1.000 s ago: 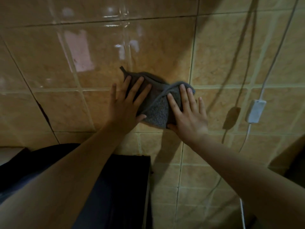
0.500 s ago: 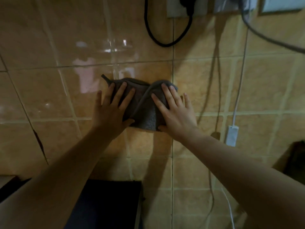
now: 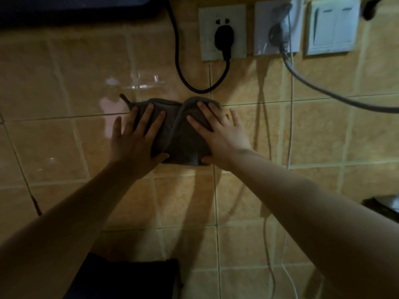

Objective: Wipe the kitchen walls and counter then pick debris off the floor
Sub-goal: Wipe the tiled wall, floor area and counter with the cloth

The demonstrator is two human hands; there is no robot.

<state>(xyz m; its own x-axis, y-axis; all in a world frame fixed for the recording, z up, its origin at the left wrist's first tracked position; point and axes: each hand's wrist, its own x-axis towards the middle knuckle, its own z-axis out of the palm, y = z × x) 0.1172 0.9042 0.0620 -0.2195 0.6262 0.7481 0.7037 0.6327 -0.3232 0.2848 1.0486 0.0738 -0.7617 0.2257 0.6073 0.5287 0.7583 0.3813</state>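
While you press the cloth (image 3: 179, 134) to the tiled wall (image 3: 313, 130), both palms lie flat on it.

Your left hand (image 3: 135, 139) and right hand (image 3: 220, 132) are spread open, fingers apart, pinning the bunched grey cloth rather than clutching it, likely so the push spreads wide as you wipe. It sits just under the loop of a black cable (image 3: 183, 76) running from a socket (image 3: 223, 32); a second socket (image 3: 277, 26) and a light switch (image 3: 332, 26) lie right of that. No writing is readable anywhere.
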